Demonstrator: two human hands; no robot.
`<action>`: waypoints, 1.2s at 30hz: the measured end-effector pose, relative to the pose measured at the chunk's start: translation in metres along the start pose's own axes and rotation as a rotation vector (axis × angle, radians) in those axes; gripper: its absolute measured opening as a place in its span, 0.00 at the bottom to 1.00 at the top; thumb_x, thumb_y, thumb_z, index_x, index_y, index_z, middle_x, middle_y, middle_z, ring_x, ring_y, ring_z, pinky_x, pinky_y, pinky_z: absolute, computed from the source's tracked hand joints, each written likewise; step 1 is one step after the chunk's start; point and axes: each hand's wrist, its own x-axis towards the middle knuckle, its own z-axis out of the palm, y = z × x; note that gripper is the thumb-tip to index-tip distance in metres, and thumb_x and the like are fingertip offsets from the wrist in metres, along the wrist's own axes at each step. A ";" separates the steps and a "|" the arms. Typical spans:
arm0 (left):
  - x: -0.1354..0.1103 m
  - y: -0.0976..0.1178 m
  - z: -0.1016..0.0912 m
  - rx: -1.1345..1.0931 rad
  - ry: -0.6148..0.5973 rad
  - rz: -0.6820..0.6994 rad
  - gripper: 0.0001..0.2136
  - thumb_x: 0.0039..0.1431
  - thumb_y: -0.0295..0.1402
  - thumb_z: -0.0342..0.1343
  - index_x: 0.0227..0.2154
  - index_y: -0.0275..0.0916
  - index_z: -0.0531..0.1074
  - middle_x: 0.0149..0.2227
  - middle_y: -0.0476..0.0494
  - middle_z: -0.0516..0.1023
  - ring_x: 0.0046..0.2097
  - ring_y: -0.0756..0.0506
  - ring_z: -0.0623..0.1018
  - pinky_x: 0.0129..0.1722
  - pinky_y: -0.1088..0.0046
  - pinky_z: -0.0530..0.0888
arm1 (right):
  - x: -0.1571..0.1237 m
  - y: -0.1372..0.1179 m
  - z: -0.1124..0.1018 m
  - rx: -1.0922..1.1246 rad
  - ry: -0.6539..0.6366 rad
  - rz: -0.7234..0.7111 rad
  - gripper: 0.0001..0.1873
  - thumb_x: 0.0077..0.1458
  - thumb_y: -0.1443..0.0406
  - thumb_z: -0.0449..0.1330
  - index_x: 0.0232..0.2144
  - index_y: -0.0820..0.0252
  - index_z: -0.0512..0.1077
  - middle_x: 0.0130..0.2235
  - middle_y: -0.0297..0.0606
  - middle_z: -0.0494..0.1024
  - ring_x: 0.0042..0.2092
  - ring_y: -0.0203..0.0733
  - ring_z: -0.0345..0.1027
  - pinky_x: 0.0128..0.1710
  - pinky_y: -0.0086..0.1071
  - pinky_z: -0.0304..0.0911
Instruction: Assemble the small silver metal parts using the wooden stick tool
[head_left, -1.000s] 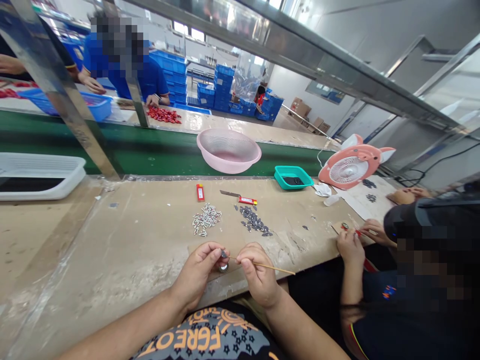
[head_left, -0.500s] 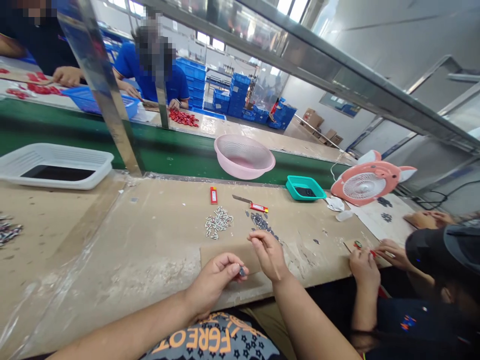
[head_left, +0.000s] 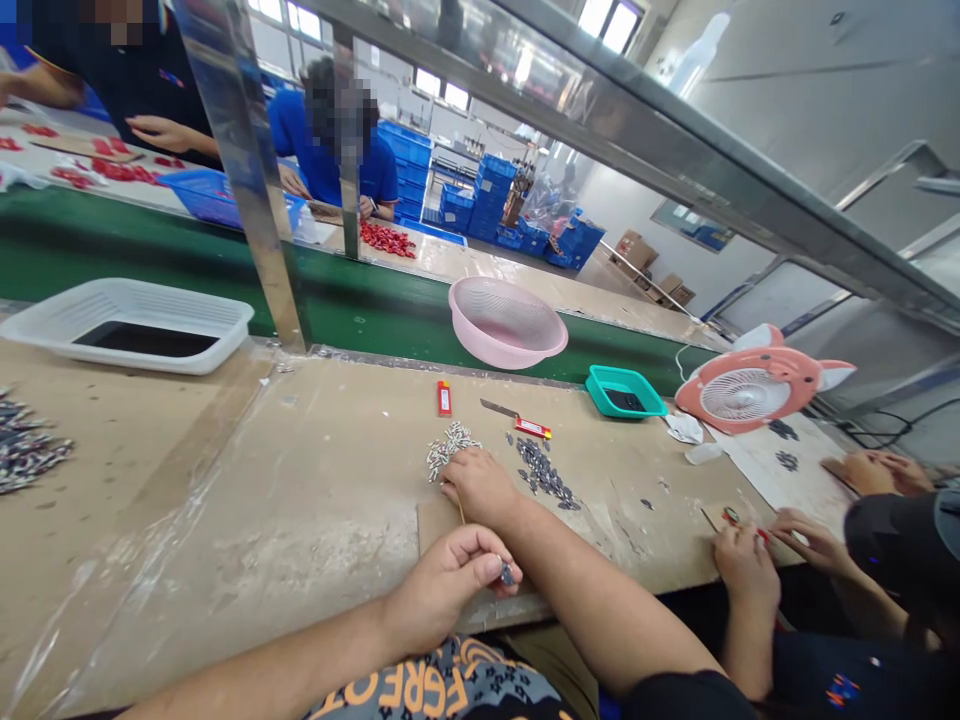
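Note:
My left hand [head_left: 454,580] is closed near the table's front edge and pinches a small dark grey piece [head_left: 507,573] between thumb and fingers. My right hand [head_left: 480,488] reaches across above it, its fingertips at the near side of a pile of small whitish pieces [head_left: 451,440]. A thin tan stick [head_left: 460,510] sticks out below that hand, which is closed around it. The stick's far end and most of the right fingers are hidden. To the right of this hand lies a heap of small dark grey pieces [head_left: 541,468].
Behind the piles lie a red lighter [head_left: 445,399], a second red lighter [head_left: 532,428] and a thin blade [head_left: 499,408]. Farther back are a pink basket [head_left: 510,325], a teal tray [head_left: 626,392] and a white tray [head_left: 135,325]. A co-worker's hands [head_left: 750,560] work at the right.
My right hand has moved left, from beside the dark grey heap to the whitish pile. My left hand keeps its dark grey piece. The whole view has shifted slightly.

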 end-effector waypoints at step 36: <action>0.007 -0.002 -0.006 0.176 0.398 0.119 0.08 0.53 0.36 0.59 0.35 0.39 0.73 0.32 0.48 0.76 0.36 0.48 0.74 0.41 0.71 0.70 | -0.089 -0.040 -0.041 0.883 0.347 0.494 0.05 0.51 0.67 0.59 0.29 0.59 0.64 0.27 0.29 0.68 0.30 0.33 0.61 0.30 0.26 0.57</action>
